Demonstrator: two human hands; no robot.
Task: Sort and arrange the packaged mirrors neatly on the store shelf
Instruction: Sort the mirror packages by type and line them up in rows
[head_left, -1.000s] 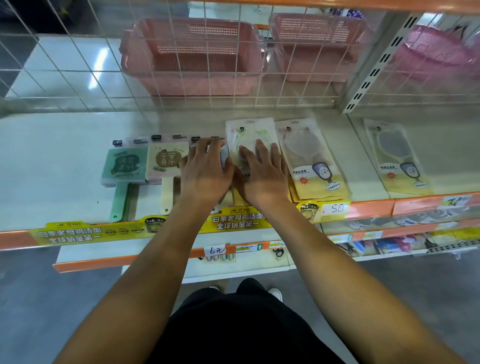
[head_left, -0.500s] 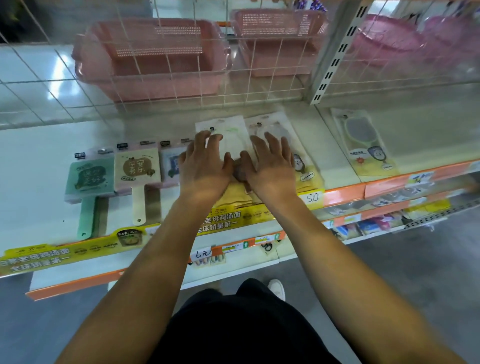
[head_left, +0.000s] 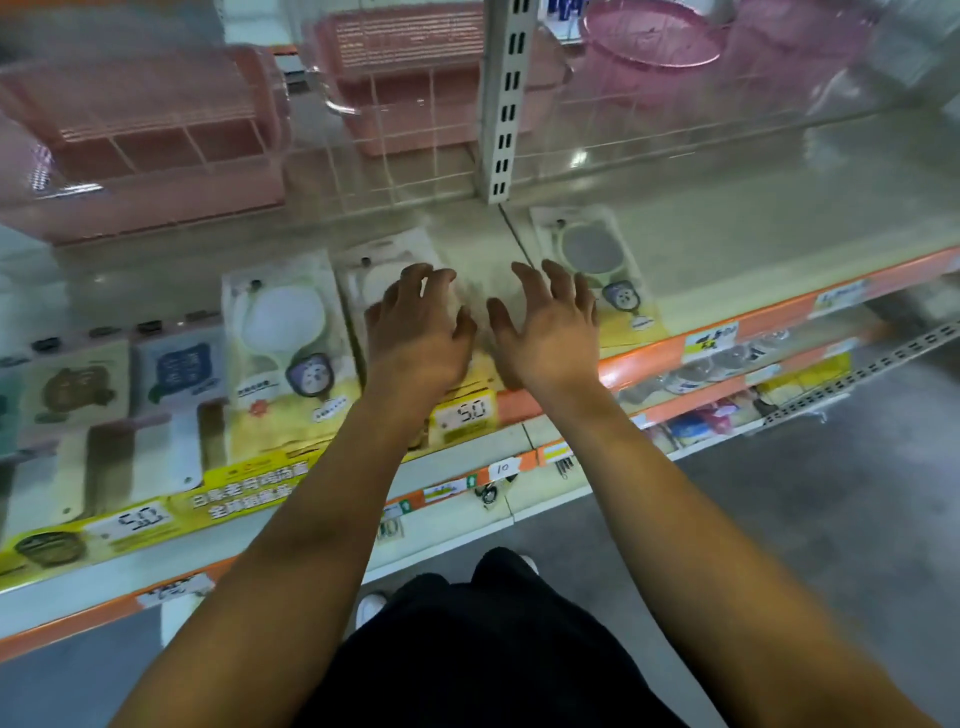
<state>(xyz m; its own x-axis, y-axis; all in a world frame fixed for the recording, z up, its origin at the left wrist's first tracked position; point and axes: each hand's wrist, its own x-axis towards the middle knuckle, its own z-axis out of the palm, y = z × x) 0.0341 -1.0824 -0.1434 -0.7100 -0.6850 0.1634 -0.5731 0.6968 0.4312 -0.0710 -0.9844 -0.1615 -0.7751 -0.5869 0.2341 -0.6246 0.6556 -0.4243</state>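
Left hand (head_left: 418, 332) fingers spread, loosely curled, over middle mirror pack (head_left: 374, 275); whether touching, cannot tell. Right hand (head_left: 550, 332) spread, holding nothing, over bare shelf (head_left: 753, 249). Lone mirror pack (head_left: 592, 260) lies just far-right of right hand, long axis near-far. Open room further right.

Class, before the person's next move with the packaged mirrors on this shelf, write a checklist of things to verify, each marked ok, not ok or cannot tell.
1. Left hand free of any pack: ok, fingers spread and holding nothing.
2. Right hand free: ok, fingers spread, nothing gripped.
3. Pack under the left hand lying flat: cannot tell, hand and blur hide most of it.
4. Round-mirror pack to its left set straight: ok, flat and roughly square to the shelf edge.
5. Lone pack on the right section grouped with the rest: not ok, it lies apart, past the upright post.
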